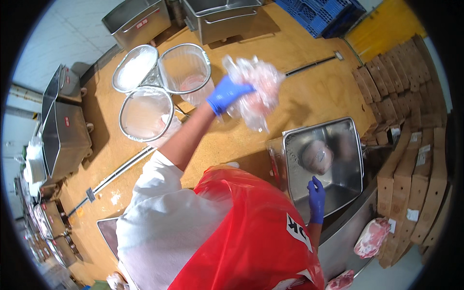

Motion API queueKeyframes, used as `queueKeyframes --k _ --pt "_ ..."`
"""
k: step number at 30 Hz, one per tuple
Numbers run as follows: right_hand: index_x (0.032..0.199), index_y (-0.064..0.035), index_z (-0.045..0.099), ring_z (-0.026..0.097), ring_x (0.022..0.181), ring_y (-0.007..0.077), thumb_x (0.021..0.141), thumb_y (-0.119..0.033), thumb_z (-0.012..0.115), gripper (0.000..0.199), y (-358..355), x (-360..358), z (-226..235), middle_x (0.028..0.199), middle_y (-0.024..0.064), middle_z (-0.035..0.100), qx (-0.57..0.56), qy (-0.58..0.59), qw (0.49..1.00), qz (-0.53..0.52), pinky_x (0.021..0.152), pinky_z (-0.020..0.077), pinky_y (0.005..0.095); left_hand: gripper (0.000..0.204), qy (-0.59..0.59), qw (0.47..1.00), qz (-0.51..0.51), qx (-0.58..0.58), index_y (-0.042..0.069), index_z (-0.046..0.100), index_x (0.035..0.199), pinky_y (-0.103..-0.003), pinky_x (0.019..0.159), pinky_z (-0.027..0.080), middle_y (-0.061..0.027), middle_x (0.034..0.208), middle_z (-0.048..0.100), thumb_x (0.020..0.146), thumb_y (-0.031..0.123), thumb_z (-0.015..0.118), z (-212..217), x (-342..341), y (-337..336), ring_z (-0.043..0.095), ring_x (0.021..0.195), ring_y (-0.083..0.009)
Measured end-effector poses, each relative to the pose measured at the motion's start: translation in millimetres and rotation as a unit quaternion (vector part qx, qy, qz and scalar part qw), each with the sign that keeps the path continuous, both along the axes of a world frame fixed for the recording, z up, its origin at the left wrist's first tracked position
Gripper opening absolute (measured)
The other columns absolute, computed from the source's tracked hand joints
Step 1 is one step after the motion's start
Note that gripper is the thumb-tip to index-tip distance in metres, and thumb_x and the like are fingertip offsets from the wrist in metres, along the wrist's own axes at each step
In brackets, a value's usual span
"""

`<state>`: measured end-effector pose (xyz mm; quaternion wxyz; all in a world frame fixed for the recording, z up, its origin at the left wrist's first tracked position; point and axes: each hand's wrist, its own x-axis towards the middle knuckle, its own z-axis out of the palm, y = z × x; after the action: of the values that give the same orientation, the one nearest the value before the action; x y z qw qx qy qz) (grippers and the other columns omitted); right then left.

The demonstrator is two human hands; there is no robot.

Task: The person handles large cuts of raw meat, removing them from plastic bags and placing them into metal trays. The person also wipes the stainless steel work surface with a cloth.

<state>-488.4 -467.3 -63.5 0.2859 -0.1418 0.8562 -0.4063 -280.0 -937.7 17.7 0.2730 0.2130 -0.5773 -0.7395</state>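
Note:
My left hand (229,94), in a blue glove, is stretched out over the floor and closed round a crumpled bundle of clear plastic film (258,89) with a pinkish tint. My right hand (316,200), also in a blue glove, is over the near edge of a deep steel tub (346,186). Its fingers point into the tub, slightly apart, and hold nothing that I can see. Inside the tub, beyond those fingertips, lies a rounded pinkish-brown lump (317,157) that looks wrapped in shiny film.
Three hoop-rimmed clear bags (146,114) stand left of my left arm. Steel wheeled bins (227,24) stand at the back and left (67,137). Blue crates (314,14) lie far right. Cardboard boxes (411,179) are stacked right. Raw meat (372,238) lies near the steel surface.

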Motion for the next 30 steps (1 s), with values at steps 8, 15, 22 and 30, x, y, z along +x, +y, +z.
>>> queueKeyframes --k 8,15,22,30 --pt "0.136 0.0009 0.059 0.06 0.101 0.0172 0.1 -0.027 0.062 0.046 -12.2 -31.7 -10.1 0.121 0.0124 0.067 0.021 0.028 0.997 0.063 0.092 0.0484 0.0314 0.049 -0.059 0.963 0.23 -0.13 0.0 0.059 0.132 -0.033 0.095 0.051 -0.0089 0.116 0.067 0.088 0.017 0.072 76.4 174.6 -141.4 0.063 0.107 -0.0182" --pt "0.129 0.0037 0.062 0.066 0.087 0.024 0.098 -0.031 0.06 0.046 152.4 -29.6 -170.7 0.104 0.0202 0.071 0.105 0.057 0.982 0.149 0.084 0.052 0.0355 0.043 -0.117 0.891 0.428 0.094 0.013 0.064 0.128 -0.038 0.076 0.055 -0.007 0.115 0.066 0.089 0.03 0.073 -37.5 328.0 -179.1 0.065 0.096 -0.0218" --pt "0.108 0.0022 0.063 0.063 0.077 0.027 0.097 -0.035 0.058 0.039 186.4 24.2 -162.2 0.09 0.019 0.067 0.192 -0.063 0.975 0.089 0.074 0.0499 0.0391 0.085 -0.399 0.709 0.535 0.227 -0.005 0.054 0.139 -0.044 0.103 0.046 -0.0188 0.14 0.059 0.08 0.05 0.08 -179.3 391.7 -139.5 0.058 0.125 -0.0318" --pt "0.101 0.0005 0.069 0.069 0.089 0.0376 0.097 -0.04 0.057 0.043 226.7 125.9 -153.2 0.095 0.0224 0.071 0.216 0.008 0.973 -0.074 0.079 0.052 0.0452 0.064 -0.375 0.83 0.307 -0.276 -0.009 0.057 0.129 -0.043 0.106 0.044 -0.0275 0.131 0.062 0.088 0.037 0.073 -247.1 -3.6 -65.2 0.058 0.124 -0.0396"
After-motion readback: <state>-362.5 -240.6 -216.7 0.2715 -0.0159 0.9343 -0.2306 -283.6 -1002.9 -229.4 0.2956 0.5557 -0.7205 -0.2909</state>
